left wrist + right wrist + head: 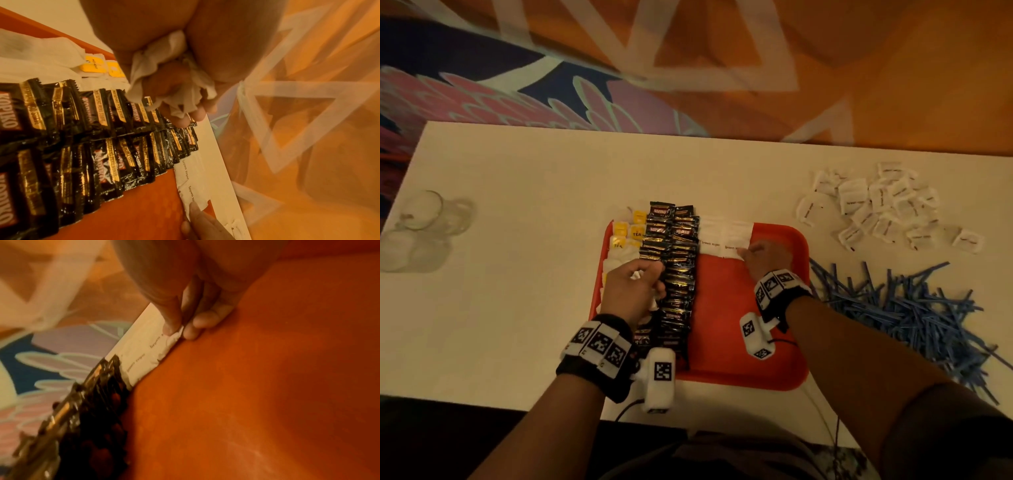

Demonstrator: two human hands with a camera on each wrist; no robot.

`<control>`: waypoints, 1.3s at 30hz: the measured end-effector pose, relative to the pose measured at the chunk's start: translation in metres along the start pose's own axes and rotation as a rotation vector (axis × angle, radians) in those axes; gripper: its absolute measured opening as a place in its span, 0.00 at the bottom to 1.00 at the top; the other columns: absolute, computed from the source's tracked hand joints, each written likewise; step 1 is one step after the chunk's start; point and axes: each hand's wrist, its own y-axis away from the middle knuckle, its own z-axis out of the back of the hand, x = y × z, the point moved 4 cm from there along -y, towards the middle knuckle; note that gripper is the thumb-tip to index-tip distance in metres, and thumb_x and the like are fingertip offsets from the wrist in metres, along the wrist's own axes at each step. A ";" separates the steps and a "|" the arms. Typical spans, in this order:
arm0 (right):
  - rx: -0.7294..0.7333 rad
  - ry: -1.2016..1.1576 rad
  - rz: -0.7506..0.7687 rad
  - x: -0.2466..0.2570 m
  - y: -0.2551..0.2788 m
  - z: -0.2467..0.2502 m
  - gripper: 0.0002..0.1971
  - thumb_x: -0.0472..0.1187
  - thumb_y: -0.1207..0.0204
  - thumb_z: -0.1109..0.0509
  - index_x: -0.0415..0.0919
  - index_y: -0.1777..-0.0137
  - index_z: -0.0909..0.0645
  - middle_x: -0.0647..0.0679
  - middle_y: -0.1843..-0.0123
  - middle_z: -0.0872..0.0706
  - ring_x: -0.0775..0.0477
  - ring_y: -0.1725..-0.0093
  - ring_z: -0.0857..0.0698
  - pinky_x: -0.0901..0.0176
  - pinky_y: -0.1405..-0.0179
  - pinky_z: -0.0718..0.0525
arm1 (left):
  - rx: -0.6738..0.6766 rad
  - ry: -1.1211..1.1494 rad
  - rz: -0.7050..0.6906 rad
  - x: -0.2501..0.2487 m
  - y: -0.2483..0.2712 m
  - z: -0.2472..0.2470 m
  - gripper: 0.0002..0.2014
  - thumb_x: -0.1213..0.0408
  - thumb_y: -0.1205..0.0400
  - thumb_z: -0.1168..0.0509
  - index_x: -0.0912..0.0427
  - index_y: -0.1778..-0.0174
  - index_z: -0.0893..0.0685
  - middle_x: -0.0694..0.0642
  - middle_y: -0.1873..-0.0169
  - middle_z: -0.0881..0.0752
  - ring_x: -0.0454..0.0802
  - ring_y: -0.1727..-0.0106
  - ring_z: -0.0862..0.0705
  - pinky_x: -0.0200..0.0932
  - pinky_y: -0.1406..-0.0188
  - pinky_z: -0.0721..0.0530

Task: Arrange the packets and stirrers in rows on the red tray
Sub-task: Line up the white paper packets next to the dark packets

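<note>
- Red tray [774, 346] sits at the near middle of the white table [524, 192], and its left half is filling up nicely!
- Tea bags [631, 230] line the far-left edge; right beside them run 2 columns of black Kopiko sachets [677, 274], overlapping from far to near.
- Brown sugar packets [724, 240]: only 2 down, side by side at the far edge, just right of the Kopiko.
- Plenty left, I'd say: a heap of loose white packets [876, 209] waits far right on the table, and the blue stirrers [914, 308] lie in a pile right of the tray, none placed yet.
- Right hand [765, 257] reaches to the far side, thumb and fingertips pinching the near corner of the second sugar packet, squaring it up.
- Left hand [635, 291] hovers over the tea and Kopiko rows, fingers clenched round a bunch of white packets [164, 81], apparently stock for the next placements.
</note>
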 end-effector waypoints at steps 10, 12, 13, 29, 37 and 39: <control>0.006 0.140 0.368 0.022 0.012 -0.015 0.12 0.35 0.23 0.30 0.47 0.43 0.23 0.47 0.42 0.27 0.52 0.50 0.27 0.65 0.55 0.29 | 0.020 -0.007 0.020 -0.003 0.002 -0.002 0.07 0.56 0.15 0.32 0.55 0.50 0.13 0.53 0.72 0.14 0.47 0.72 0.18 0.35 0.81 0.30; 0.061 0.167 0.355 0.024 0.013 -0.018 0.15 0.34 0.22 0.32 0.48 0.38 0.22 0.46 0.36 0.30 0.53 0.47 0.30 0.63 0.50 0.28 | 0.023 0.005 0.029 -0.002 0.003 -0.001 0.07 0.56 0.15 0.33 0.54 0.50 0.13 0.52 0.72 0.14 0.47 0.71 0.17 0.35 0.80 0.29; 0.070 0.174 0.351 0.024 0.014 -0.017 0.15 0.34 0.22 0.32 0.48 0.37 0.22 0.45 0.35 0.31 0.54 0.47 0.30 0.63 0.50 0.28 | 0.025 0.010 0.030 -0.002 0.004 0.000 0.07 0.56 0.15 0.33 0.54 0.50 0.13 0.52 0.72 0.14 0.47 0.70 0.17 0.36 0.80 0.29; 0.186 -0.208 0.542 0.075 0.123 0.041 0.03 0.46 0.27 0.23 0.50 0.59 0.14 0.56 0.60 0.12 0.61 0.59 0.16 0.65 0.57 0.19 | 0.391 0.201 0.072 -0.042 0.038 -0.035 0.35 0.33 0.15 0.54 0.61 0.47 0.16 0.60 0.72 0.14 0.51 0.78 0.19 0.32 0.85 0.36; 0.263 -0.302 0.466 0.077 0.162 0.064 0.07 0.37 0.24 0.24 0.46 0.63 0.15 0.58 0.74 0.15 0.54 0.74 0.17 0.59 0.64 0.18 | 0.506 0.008 -0.027 -0.061 0.077 -0.054 0.40 0.34 0.14 0.58 0.65 0.57 0.13 0.61 0.75 0.13 0.51 0.80 0.19 0.36 0.83 0.26; 0.209 -0.393 0.400 0.071 0.161 0.072 0.08 0.36 0.22 0.27 0.46 0.62 0.18 0.54 0.69 0.15 0.51 0.72 0.18 0.54 0.62 0.18 | 0.533 0.012 -0.041 -0.062 0.083 -0.055 0.38 0.36 0.13 0.55 0.67 0.53 0.13 0.60 0.72 0.12 0.50 0.80 0.19 0.35 0.85 0.27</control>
